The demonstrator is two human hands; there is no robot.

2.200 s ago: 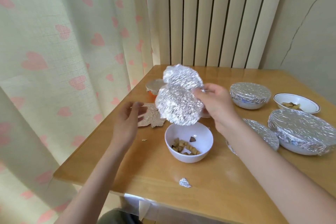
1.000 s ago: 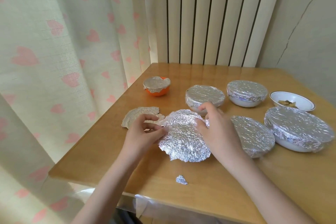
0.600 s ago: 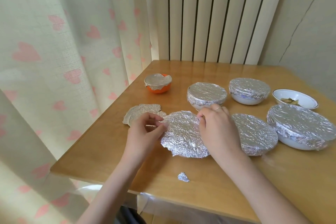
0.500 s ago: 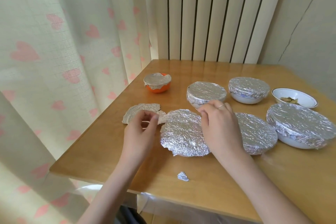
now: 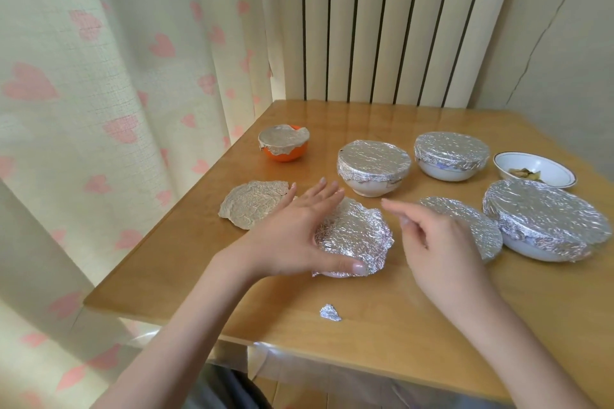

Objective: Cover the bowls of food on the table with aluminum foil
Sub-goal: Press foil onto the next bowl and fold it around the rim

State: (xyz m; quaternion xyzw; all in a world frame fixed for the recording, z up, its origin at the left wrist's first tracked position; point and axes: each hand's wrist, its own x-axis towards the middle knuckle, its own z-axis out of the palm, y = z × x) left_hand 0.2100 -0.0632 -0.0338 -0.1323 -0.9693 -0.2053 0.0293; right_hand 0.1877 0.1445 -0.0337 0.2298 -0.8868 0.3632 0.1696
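Observation:
A small white bowl under a crinkled sheet of foil (image 5: 355, 236) stands near the table's front. My left hand (image 5: 292, 236) lies along its left side with straight fingers, the thumb pressing the foil's near edge against the bowl. My right hand (image 5: 438, 242) hovers just right of it, blurred, fingers loosely curled and holding nothing. A loose foil piece (image 5: 254, 207) lies flat to the left. One uncovered white bowl with food (image 5: 535, 173) sits at the far right.
Foil-covered bowls stand behind and to the right: an orange one (image 5: 284, 146), two white ones (image 5: 373, 169) (image 5: 452, 156), a large one (image 5: 548, 222). A foil-wrapped flat dish (image 5: 475, 226) lies behind my right hand. A foil scrap (image 5: 330, 312) sits near the wooden table's (image 5: 432, 335) front edge.
The foil came down over the white bowl. My left hand moved from pinching its left edge to pressing along its side. My right hand lifted off the foil to the right.

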